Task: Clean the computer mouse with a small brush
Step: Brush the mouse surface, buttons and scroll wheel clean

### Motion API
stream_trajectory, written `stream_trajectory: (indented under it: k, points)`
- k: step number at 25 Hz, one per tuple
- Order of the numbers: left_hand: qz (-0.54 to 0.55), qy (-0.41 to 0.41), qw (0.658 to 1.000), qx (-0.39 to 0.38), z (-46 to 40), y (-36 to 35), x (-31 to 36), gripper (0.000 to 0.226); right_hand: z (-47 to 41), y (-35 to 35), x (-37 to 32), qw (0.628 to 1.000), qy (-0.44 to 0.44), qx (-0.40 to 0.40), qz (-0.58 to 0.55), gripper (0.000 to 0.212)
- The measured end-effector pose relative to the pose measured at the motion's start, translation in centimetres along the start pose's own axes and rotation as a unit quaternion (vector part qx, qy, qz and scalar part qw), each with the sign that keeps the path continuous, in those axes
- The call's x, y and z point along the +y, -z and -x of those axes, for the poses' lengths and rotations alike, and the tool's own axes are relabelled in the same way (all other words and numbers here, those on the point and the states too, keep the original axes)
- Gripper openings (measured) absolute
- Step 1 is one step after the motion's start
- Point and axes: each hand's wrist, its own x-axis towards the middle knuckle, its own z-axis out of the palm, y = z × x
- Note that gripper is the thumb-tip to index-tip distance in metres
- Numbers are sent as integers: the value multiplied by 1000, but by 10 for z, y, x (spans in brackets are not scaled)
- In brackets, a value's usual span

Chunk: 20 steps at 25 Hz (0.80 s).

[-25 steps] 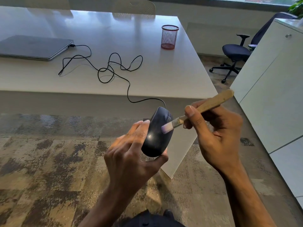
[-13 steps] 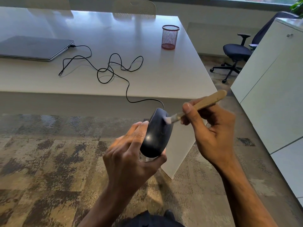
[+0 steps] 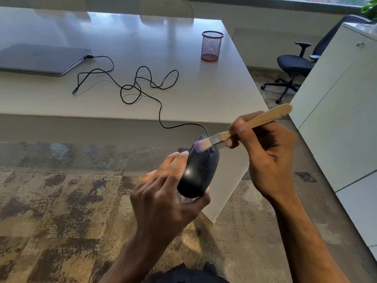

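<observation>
A black wired computer mouse (image 3: 199, 172) is held in the air in front of the table corner. My left hand (image 3: 165, 193) grips it, fingers along its left side and thumb under its near end. My right hand (image 3: 267, 158) pinches the wooden handle of a small flat brush (image 3: 255, 121). The pale bristles (image 3: 202, 145) touch the mouse's far end, near where the black cable (image 3: 161, 111) leaves it. The cable runs in loops across the white table (image 3: 214, 88) to a closed grey laptop (image 3: 42, 58).
A red mesh pen cup (image 3: 211, 45) stands at the table's far right. White cabinets (image 3: 342, 111) line the right side, with a dark office chair (image 3: 293, 66) behind them. Patterned carpet (image 3: 61, 201) lies below my hands.
The brush has swept up the mouse from its middle to its far end. My right hand rose with it. My left hand holds the mouse as before.
</observation>
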Motion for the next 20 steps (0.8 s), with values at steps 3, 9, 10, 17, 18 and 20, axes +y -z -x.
stream_trajectory:
  k: [3, 9, 10, 17, 18, 20]
  points:
    - [0, -4, 1000, 5, 0, 0, 0, 72, -3, -3, 5, 998, -46, 5, 37, 13]
    - [2, 10, 1000, 3, -2, 1, 0, 73, -3, -1, 6, 999, -27, 21, -7, 14]
    - [6, 13, 1000, 3, -2, 1, -1, 73, -2, -1, 7, 999, -30, 5, -10, 15]
    - [5, 37, 999, -19, -4, 0, 0, 75, 3, -5, 10, 993, -63, 67, 76, 16]
    - [6, 44, 999, -21, -4, 0, 0, 76, 6, -6, 6, 994, -55, 56, 70, 14]
    - [3, 55, 998, -20, -5, 0, -1, 80, 14, -10, -2, 998, -37, 34, 46, 13]
